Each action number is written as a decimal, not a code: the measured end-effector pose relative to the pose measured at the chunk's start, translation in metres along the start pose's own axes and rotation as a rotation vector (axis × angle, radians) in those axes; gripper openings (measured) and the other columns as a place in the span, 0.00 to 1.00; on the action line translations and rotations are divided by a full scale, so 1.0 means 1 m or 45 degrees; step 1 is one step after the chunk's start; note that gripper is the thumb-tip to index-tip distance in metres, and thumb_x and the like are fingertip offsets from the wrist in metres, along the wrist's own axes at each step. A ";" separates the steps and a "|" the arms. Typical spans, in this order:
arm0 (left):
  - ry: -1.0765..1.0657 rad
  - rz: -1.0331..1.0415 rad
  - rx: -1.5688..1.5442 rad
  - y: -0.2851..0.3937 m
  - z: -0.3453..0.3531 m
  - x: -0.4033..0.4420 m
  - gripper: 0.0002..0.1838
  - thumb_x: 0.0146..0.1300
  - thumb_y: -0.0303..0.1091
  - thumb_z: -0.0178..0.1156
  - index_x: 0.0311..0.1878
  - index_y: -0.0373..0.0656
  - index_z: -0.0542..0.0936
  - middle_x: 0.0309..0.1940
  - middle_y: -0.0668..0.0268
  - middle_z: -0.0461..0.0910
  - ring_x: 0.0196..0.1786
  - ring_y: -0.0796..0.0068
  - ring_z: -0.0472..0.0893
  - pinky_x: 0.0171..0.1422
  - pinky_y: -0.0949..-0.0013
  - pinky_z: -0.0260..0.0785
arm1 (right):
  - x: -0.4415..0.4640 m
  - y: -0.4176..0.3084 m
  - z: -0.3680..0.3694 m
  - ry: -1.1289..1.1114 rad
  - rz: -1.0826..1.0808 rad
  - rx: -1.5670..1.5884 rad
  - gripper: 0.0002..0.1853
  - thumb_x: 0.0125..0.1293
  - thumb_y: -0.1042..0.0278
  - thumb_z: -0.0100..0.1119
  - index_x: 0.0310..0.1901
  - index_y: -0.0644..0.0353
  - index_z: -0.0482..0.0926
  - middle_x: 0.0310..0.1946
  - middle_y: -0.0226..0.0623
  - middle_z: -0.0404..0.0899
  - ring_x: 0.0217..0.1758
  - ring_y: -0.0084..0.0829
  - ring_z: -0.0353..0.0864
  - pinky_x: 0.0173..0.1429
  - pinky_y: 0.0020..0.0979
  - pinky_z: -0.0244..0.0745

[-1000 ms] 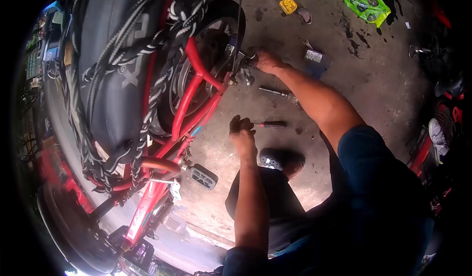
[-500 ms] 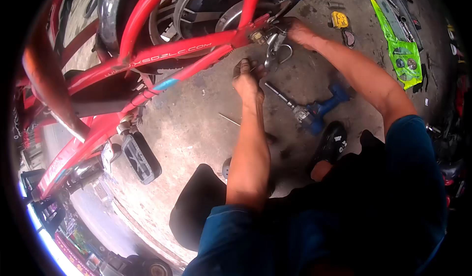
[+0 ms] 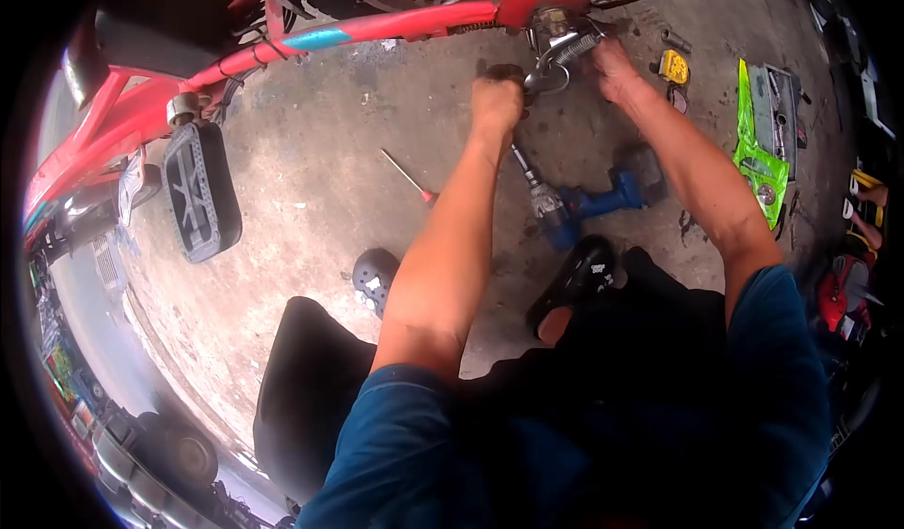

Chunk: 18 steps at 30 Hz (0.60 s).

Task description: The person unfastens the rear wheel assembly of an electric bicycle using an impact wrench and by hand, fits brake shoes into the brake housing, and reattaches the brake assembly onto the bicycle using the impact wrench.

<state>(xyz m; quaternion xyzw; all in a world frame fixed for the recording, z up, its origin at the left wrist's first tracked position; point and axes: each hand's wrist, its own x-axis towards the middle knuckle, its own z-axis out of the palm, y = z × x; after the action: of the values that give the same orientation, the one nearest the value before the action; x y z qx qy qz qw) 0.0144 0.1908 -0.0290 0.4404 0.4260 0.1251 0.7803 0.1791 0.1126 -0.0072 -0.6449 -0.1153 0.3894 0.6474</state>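
Observation:
A metal kickstand (image 3: 544,69) with a curved wire loop hangs under the red bike frame (image 3: 405,22). A coil spring (image 3: 576,48) lies along it. My left hand (image 3: 499,94) is closed, its darkened fingers curled at the lower left end of the stand; what they hold is hidden. My right hand (image 3: 614,65) is at the right side of the spring, its fingers blurred and partly hidden by the metal parts. Below my left hand, a blue cordless power tool (image 3: 589,201) with a long socket lies on the floor.
A screwdriver (image 3: 407,175) lies left of my left forearm. To the right are a yellow tape measure (image 3: 672,67), a metal socket (image 3: 676,41) and a grey tool case (image 3: 783,114) beside green packaging (image 3: 761,166). A black pedal (image 3: 201,192) juts out at left. My feet are below the tool.
The view has shifted, so the bike sits higher in it. My left hand has moved right and up to the kickstand's end. My right hand has come down beside the spring.

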 end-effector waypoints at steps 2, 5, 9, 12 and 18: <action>0.037 0.026 -0.184 -0.002 -0.004 0.009 0.19 0.57 0.22 0.47 0.52 0.30 0.74 0.36 0.54 0.79 0.31 0.64 0.80 0.28 0.67 0.73 | 0.013 -0.002 -0.003 -0.256 0.240 0.575 0.14 0.66 0.69 0.53 0.52 0.62 0.77 0.48 0.36 0.80 0.51 0.32 0.78 0.58 0.35 0.72; 0.001 0.013 -0.533 -0.013 -0.007 0.017 0.19 0.56 0.23 0.50 0.51 0.28 0.75 0.37 0.55 0.79 0.39 0.64 0.80 0.34 0.67 0.74 | 0.017 -0.007 -0.010 -0.201 0.135 0.385 0.13 0.65 0.69 0.54 0.51 0.59 0.77 0.48 0.34 0.80 0.50 0.31 0.79 0.56 0.33 0.72; 0.334 0.552 0.147 -0.036 -0.005 0.042 0.16 0.53 0.25 0.55 0.45 0.28 0.80 0.37 0.57 0.82 0.39 0.71 0.78 0.45 0.72 0.69 | 0.010 -0.018 -0.038 0.166 -0.504 -1.120 0.14 0.66 0.68 0.54 0.51 0.61 0.76 0.49 0.38 0.80 0.50 0.36 0.79 0.56 0.36 0.73; 0.122 0.505 0.111 -0.013 -0.002 0.042 0.17 0.52 0.25 0.55 0.45 0.29 0.80 0.36 0.59 0.82 0.39 0.72 0.78 0.44 0.73 0.69 | -0.018 -0.042 -0.033 0.226 -0.554 -1.607 0.14 0.66 0.65 0.53 0.50 0.62 0.76 0.49 0.40 0.80 0.49 0.37 0.80 0.56 0.38 0.74; -0.125 0.156 -0.185 0.023 0.020 0.038 0.11 0.54 0.26 0.57 0.40 0.31 0.80 0.37 0.60 0.82 0.35 0.66 0.79 0.41 0.66 0.70 | 0.013 -0.013 -0.017 -0.396 0.005 0.245 0.15 0.66 0.66 0.54 0.52 0.58 0.78 0.48 0.29 0.81 0.53 0.28 0.77 0.58 0.31 0.68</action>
<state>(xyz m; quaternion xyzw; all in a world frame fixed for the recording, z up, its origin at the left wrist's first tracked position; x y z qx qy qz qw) 0.0570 0.2135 -0.0268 0.4136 0.3493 0.1814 0.8210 0.2041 0.1103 -0.0020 -0.5122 -0.1748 0.4950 0.6797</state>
